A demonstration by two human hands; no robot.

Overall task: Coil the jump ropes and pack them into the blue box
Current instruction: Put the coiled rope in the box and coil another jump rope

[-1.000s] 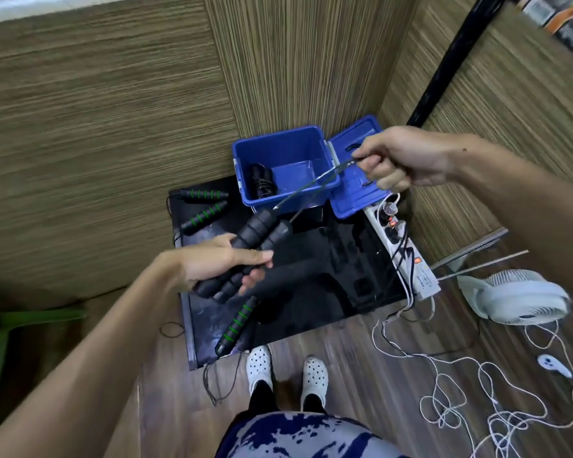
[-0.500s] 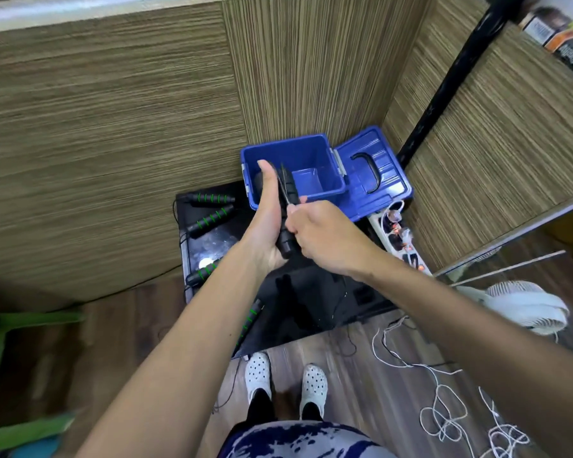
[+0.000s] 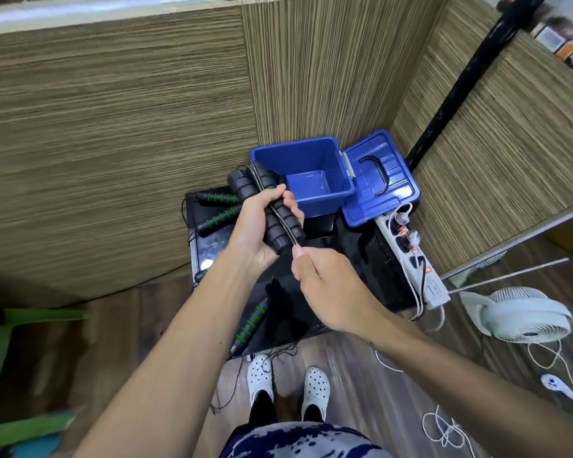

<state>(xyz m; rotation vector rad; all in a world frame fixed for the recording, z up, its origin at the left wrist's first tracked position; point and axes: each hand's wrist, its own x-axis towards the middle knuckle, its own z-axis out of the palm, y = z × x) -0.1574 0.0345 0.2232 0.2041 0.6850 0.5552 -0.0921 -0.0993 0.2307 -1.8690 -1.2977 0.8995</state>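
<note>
- The left hand (image 3: 262, 226) is curled tight around two black handles (image 3: 265, 206) of one jump rope, held side by side above the desk (image 3: 354, 276).
- The right hand (image 3: 325, 289) sits just below the left one. Its fingers pinch the thin black cord (image 3: 283, 219) that runs along the handles, so this rope looks like it is being wound up right now.
- I think this rope is only partly coiled. How much cord is left to wind I cannot tell, because the hands hide it.
- The blue box (image 3: 311, 173) stands open just past the left hand, with its lid (image 3: 381, 180) flipped back on the far side. The part of its floor that shows is bare. The handles hide one corner, so I cannot tell if a rope is in there.
- Two handles with green stripes (image 3: 219, 206) lie on the desk just beside the left hand, on the side away from the right one.
- One more green-striped handle (image 3: 250, 322) lies on the desk below both hands, near the person's feet, with loose cord (image 3: 278, 350) at the desk's edge.
- So there is a lot left to do: finish this coil, put it in the box, then do the green ropes too.
</note>
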